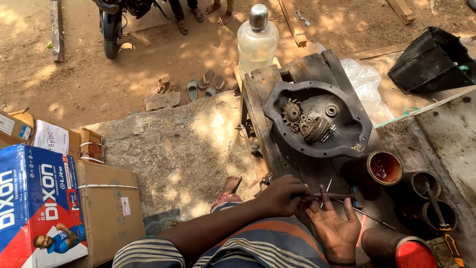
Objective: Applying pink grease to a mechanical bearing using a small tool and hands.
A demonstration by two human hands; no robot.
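Greasy metal filled the lower centre: the left hand [282,195] pinched one thin rod [333,195] above the right hand [336,229], which lay palm-up and unclenched. Above sat one grey casing [347,106] holding two gears [303,121].

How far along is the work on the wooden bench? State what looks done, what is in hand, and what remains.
Done: gears lie loose in the grey metal cover, apparently taken apart. In hand: the left hand pinches a thin metal rod over the open palm of the right hand. Left: the gears are not assembled, and the small tin of red liquid stands open beside them.
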